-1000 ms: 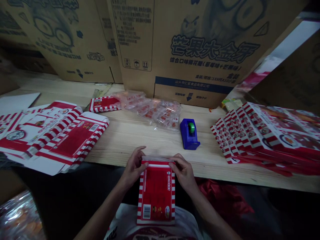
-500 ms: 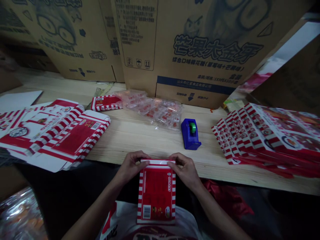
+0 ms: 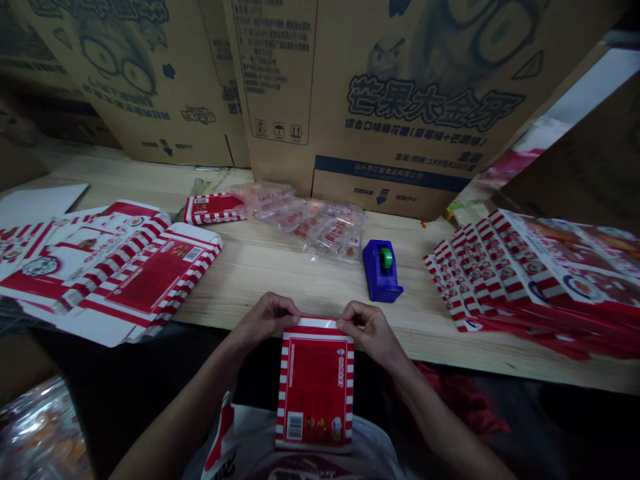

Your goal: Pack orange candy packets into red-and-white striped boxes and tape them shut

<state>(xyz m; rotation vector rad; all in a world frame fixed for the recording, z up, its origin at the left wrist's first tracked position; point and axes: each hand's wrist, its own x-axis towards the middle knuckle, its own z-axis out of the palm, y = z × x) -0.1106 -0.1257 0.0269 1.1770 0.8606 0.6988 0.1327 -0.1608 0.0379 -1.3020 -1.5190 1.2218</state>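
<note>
Brown printed cartons [image 3: 380, 87] line the top of the frame behind the wooden worktop [image 3: 280, 293]; flat red-and-white box blanks [image 3: 140, 280] lie at left, an overlapping row of red-and-white boxes [image 3: 530, 280] at right, counts unclear; one blue tape dispenser [image 3: 381, 270] right of centre, clear plastic packets [image 3: 305, 227] above it to the left. One striped box [image 3: 315, 393] at bottom centre, just off the worktop edge, long axis pointing toward the person; left hand [image 3: 263, 321] and right hand [image 3: 370, 330] pinch its top edge, about equally near
</note>
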